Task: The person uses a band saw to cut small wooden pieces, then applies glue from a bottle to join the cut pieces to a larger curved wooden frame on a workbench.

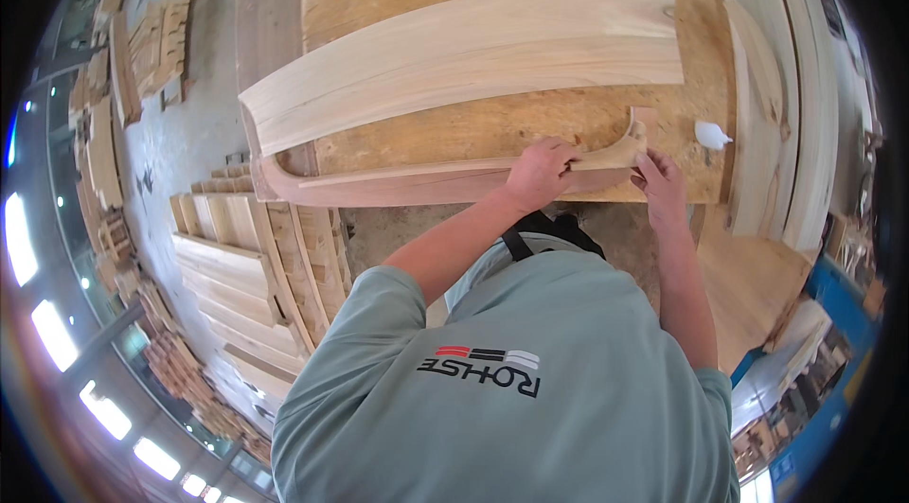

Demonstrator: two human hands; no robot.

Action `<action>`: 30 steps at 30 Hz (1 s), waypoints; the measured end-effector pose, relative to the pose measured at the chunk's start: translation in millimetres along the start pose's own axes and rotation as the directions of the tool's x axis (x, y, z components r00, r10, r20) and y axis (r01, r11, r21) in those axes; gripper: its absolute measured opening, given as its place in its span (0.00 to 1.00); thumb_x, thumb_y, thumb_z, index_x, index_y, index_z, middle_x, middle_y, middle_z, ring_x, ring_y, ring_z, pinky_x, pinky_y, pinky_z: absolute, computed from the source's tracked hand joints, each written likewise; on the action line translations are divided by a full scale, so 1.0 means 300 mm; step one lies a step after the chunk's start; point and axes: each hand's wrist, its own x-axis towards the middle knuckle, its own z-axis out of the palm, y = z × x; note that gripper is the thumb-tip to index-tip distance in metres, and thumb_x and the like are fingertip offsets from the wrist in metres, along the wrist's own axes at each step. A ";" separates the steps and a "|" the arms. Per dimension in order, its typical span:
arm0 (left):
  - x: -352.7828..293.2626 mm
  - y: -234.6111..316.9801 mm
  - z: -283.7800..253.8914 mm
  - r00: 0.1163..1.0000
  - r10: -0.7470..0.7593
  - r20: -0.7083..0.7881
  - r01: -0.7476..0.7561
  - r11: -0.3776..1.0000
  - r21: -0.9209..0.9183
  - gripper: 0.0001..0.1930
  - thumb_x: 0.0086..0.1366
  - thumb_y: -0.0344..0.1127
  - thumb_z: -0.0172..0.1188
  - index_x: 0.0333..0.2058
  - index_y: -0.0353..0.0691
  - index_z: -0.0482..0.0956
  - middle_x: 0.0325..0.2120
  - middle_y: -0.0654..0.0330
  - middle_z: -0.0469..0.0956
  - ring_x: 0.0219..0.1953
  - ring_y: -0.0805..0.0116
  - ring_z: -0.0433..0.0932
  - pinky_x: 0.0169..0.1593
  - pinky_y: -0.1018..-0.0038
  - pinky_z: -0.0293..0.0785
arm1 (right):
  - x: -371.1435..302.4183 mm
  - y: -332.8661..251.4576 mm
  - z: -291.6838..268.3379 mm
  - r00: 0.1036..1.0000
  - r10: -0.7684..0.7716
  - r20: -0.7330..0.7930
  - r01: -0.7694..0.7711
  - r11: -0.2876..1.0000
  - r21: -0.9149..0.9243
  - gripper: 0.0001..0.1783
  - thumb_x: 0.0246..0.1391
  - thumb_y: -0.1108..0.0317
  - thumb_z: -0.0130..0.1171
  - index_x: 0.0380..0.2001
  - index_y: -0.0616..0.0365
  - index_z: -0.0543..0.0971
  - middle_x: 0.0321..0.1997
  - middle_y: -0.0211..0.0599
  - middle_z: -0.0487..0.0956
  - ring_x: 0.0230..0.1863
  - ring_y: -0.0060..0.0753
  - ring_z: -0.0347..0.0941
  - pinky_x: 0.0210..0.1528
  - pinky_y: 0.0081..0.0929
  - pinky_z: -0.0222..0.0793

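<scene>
A long, slim pale wooden strip [606,158] with an upswept curved end lies along the near edge of the workbench [436,129]. Under and beside it runs a pinkish wooden board [398,192] with a similar curved outline. Toward the strip's right part, my left hand [543,174] is closed over it, fingers curled on the wood. My right hand [661,183] pinches the strip's edge near the curved end, thumb and fingers close together. A wide pale wooden panel [473,58] rests just beyond the strip. Right of the curved end lies a small white squeeze bottle [712,135].
Long pale boards [800,105] are stacked along the right side. Slatted wooden frames [237,266] stand at the left below the bench. More timber piles [156,44] sit across the floor at far left. A blue metal frame [843,304] is at lower right.
</scene>
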 end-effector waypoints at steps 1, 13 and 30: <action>-0.004 -0.003 0.009 1.000 0.016 -0.027 -0.016 1.000 0.008 0.12 0.53 0.31 0.65 0.38 0.36 0.82 0.38 0.50 0.81 0.43 0.47 0.78 0.47 0.58 0.76 | 0.005 -0.001 -0.007 1.000 0.001 0.013 0.000 1.000 -0.008 0.23 0.60 0.61 0.62 0.54 0.65 0.76 0.48 0.37 0.80 0.47 0.29 0.77 0.49 0.26 0.75; -0.002 0.013 0.011 0.997 0.016 -0.078 -0.018 1.000 -0.024 0.11 0.53 0.27 0.64 0.38 0.35 0.82 0.35 0.50 0.81 0.40 0.51 0.80 0.46 0.62 0.77 | 0.024 -0.002 0.016 0.999 -0.034 -0.019 0.034 0.999 -0.015 0.20 0.57 0.62 0.66 0.47 0.66 0.80 0.40 0.34 0.82 0.37 0.22 0.75 0.40 0.24 0.73; 0.002 -0.002 0.071 0.979 0.086 -0.183 -0.043 0.972 0.231 0.07 0.55 0.31 0.66 0.32 0.36 0.81 0.33 0.50 0.80 0.36 0.51 0.80 0.40 0.60 0.78 | 0.074 0.039 0.006 0.981 -0.193 0.023 0.194 0.973 -0.122 0.19 0.56 0.61 0.66 0.42 0.68 0.82 0.33 0.37 0.82 0.32 0.25 0.75 0.35 0.27 0.72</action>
